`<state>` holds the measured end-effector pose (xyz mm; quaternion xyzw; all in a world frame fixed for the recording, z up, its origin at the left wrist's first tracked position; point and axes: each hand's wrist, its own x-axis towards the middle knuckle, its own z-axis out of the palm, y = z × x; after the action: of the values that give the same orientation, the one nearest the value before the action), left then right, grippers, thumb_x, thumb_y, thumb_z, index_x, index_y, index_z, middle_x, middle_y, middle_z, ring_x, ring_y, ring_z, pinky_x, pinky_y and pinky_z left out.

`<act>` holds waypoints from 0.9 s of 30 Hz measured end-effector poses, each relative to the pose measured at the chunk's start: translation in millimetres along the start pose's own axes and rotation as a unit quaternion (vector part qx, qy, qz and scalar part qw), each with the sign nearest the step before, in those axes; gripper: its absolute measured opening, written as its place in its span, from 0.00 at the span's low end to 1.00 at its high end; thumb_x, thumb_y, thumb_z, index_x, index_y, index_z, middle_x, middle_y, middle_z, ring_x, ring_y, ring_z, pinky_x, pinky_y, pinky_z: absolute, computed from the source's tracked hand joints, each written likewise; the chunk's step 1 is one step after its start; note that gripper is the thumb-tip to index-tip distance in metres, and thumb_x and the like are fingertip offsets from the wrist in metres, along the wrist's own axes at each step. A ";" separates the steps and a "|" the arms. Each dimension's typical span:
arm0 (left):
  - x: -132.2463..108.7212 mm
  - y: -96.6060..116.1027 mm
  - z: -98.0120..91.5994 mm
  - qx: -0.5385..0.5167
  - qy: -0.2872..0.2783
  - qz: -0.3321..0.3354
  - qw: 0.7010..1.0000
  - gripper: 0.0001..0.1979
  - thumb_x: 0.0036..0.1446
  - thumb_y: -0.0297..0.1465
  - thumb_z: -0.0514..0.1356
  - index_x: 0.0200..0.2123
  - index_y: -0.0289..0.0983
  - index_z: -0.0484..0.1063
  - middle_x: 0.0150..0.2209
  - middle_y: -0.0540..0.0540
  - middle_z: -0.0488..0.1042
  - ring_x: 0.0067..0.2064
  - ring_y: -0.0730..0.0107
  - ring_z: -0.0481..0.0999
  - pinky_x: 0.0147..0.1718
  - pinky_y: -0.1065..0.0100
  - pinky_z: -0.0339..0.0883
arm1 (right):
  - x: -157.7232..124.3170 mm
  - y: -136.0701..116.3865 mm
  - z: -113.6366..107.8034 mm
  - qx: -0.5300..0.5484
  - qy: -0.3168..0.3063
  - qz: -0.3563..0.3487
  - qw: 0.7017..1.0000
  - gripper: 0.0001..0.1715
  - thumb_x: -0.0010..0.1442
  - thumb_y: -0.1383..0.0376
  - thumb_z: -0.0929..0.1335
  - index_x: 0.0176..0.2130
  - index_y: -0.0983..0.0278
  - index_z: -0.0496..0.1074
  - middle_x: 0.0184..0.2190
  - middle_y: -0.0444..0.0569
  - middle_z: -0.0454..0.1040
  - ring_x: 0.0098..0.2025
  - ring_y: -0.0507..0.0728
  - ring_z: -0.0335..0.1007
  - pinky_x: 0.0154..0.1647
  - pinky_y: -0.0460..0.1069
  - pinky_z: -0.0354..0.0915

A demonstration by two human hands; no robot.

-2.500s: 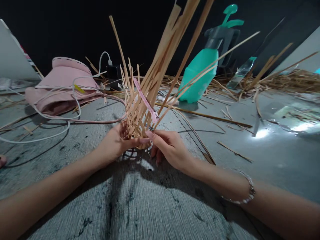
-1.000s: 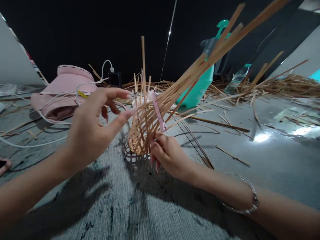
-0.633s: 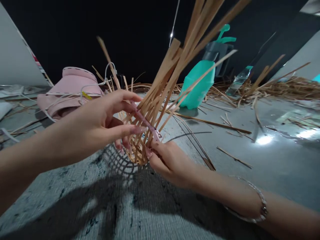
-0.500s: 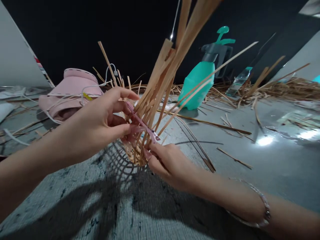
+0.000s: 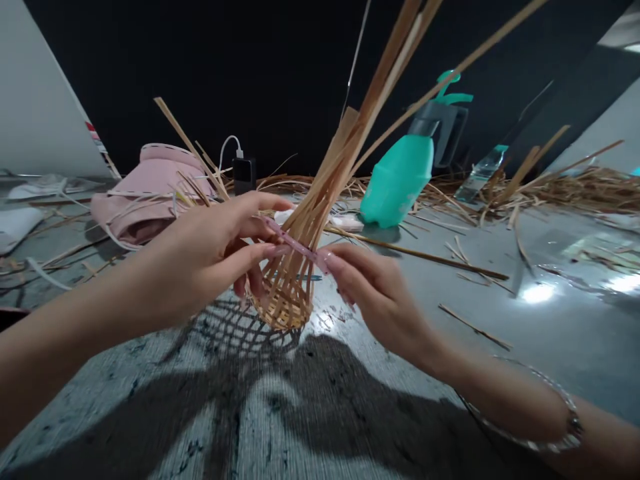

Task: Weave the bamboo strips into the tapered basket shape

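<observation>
A small woven basket [image 5: 284, 308] stands upright on the floor, its long loose bamboo strips [image 5: 327, 180] gathered into a bundle that leans up to the right. Across the front of the bundle runs a narrow pink band [image 5: 295, 245]. My left hand [image 5: 220, 247] is closed on the band's left part, its fingers partly behind the strips. At the right side of the bundle my right hand [image 5: 373, 290] pinches the band's other end between thumb and fingers. What lies behind the bundle is hidden.
A pink sun visor [image 5: 163, 175] lies at left near a black power bank [image 5: 245, 175] with a white cable. Behind at right stand a teal spray bottle [image 5: 400, 177] and a tilted clear plastic bottle [image 5: 483, 172]. Loose strips [image 5: 560, 183] litter the floor.
My right hand has moved up and right from low on the strips to the band's end. The band now lies flatter, and the strips are drawn closer together, uncovering the basket.
</observation>
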<state>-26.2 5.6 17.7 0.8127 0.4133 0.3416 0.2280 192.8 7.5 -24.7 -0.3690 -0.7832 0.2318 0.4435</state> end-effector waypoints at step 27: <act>20.4 -54.9 -8.2 -0.273 0.079 -0.092 0.954 0.30 0.51 0.30 0.61 0.58 0.46 0.64 0.53 0.48 0.75 0.56 0.52 0.69 0.50 0.57 0.66 | 10.1 -10.0 -16.4 -0.184 -0.244 0.211 0.929 0.29 0.57 0.41 0.65 0.27 0.64 0.71 0.20 0.45 0.70 0.22 0.51 0.62 0.21 0.47 0.52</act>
<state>-52.0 53.7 -5.2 0.6482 0.3939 0.4822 0.4385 199.8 9.8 -4.4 -0.5326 -0.8003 0.2547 0.1045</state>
